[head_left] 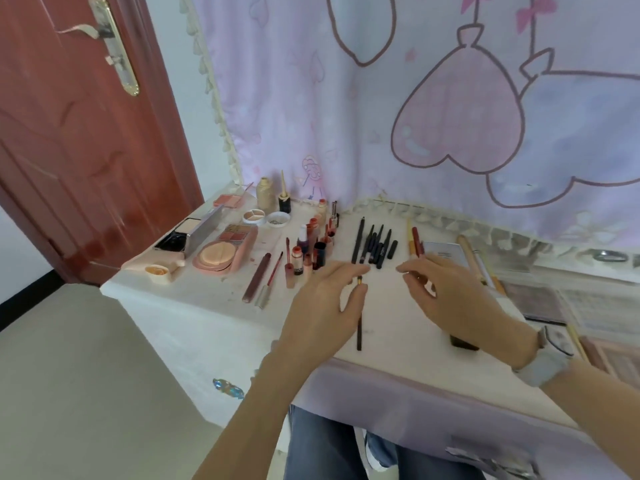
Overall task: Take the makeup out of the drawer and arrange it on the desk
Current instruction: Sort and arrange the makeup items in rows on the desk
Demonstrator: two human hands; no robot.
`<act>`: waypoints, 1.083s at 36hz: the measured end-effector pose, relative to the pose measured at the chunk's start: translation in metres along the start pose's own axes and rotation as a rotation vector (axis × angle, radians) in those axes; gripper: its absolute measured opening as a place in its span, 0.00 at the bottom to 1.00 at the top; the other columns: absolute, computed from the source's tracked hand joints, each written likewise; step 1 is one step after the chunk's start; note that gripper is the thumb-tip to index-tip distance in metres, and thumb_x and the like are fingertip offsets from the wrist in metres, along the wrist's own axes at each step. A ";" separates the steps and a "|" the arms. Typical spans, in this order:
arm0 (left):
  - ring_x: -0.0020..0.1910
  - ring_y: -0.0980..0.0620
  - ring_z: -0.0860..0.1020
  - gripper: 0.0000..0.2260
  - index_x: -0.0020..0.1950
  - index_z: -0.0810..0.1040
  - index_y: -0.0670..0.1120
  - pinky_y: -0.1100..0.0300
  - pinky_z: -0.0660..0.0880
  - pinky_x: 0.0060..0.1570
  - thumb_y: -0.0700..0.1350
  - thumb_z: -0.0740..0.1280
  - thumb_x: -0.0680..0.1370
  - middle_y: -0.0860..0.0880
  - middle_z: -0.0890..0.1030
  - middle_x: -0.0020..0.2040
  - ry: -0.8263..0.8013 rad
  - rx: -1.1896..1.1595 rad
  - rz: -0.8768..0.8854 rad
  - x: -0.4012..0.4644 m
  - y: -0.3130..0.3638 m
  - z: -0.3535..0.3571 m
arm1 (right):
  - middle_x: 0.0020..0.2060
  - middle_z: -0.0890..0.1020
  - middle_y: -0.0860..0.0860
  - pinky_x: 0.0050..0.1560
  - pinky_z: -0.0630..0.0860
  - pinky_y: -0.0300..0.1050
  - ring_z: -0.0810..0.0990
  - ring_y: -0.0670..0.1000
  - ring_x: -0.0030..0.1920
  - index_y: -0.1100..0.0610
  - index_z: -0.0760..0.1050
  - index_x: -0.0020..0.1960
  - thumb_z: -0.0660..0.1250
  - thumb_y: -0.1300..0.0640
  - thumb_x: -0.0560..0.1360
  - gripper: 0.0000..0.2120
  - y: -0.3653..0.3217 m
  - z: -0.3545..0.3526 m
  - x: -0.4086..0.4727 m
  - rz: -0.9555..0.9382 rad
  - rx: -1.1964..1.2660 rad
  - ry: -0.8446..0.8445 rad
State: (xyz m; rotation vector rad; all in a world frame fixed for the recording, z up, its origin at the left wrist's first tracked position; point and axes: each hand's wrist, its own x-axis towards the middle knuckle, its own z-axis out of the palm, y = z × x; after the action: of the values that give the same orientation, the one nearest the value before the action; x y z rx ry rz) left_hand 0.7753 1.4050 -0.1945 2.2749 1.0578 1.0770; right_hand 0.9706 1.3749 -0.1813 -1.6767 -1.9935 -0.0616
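My left hand (323, 296) hovers over the white desk (194, 296) with its thumb and fingers closed on a thin dark pencil (359, 327) that points toward me. My right hand (450, 292) is just to the right, fingers curled and pinched near a small glinting thing I cannot make out. A row of black pencils (375, 244) lies just beyond both hands. Lip tubes and small bottles (310, 251) stand left of them. Powder compacts and palettes (221, 251) fill the desk's far left.
A black block (464, 342) lies under my right wrist. Long sticks and a grey box (446, 251) lie at the right, with flat palettes (535, 301) beyond them. A pink curtain (381, 116) hangs behind the desk. A red door (79, 150) stands at the left.
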 end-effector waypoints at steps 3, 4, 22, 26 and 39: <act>0.60 0.54 0.72 0.14 0.65 0.74 0.48 0.61 0.69 0.59 0.45 0.61 0.80 0.51 0.75 0.61 -0.130 0.055 -0.006 0.015 0.006 0.034 | 0.50 0.79 0.49 0.56 0.69 0.46 0.72 0.46 0.45 0.54 0.78 0.56 0.60 0.56 0.78 0.11 0.042 -0.005 0.018 0.125 -0.080 -0.082; 0.61 0.52 0.72 0.14 0.65 0.74 0.47 0.60 0.69 0.60 0.45 0.61 0.80 0.50 0.75 0.62 -0.168 0.078 -0.013 0.020 0.006 0.044 | 0.51 0.79 0.50 0.58 0.70 0.50 0.74 0.48 0.48 0.54 0.78 0.56 0.60 0.56 0.78 0.11 0.054 -0.004 0.025 0.155 -0.091 -0.099; 0.72 0.47 0.59 0.19 0.69 0.68 0.51 0.50 0.56 0.67 0.54 0.57 0.80 0.49 0.65 0.72 -0.441 0.472 0.009 0.048 -0.006 0.115 | 0.51 0.77 0.58 0.52 0.74 0.51 0.75 0.59 0.54 0.61 0.73 0.54 0.59 0.52 0.77 0.14 0.129 0.061 0.137 0.341 -0.217 -0.272; 0.72 0.48 0.58 0.20 0.70 0.67 0.52 0.50 0.55 0.68 0.55 0.57 0.80 0.50 0.64 0.73 -0.469 0.474 -0.001 0.050 -0.005 0.113 | 0.55 0.74 0.59 0.46 0.72 0.47 0.73 0.58 0.52 0.64 0.68 0.59 0.59 0.57 0.76 0.14 0.129 0.072 0.142 0.404 -0.188 -0.260; 0.73 0.50 0.57 0.20 0.72 0.65 0.52 0.51 0.53 0.69 0.55 0.55 0.80 0.50 0.63 0.74 -0.479 0.473 0.019 0.047 -0.006 0.111 | 0.46 0.76 0.57 0.36 0.69 0.45 0.75 0.57 0.44 0.62 0.68 0.56 0.60 0.63 0.70 0.15 0.123 0.072 0.151 0.453 -0.127 -0.165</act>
State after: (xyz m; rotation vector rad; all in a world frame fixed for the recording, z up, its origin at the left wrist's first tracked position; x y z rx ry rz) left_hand 0.8793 1.4411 -0.2448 2.7124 1.1662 0.2578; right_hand 1.0453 1.5657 -0.2163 -2.2404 -1.7008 0.1188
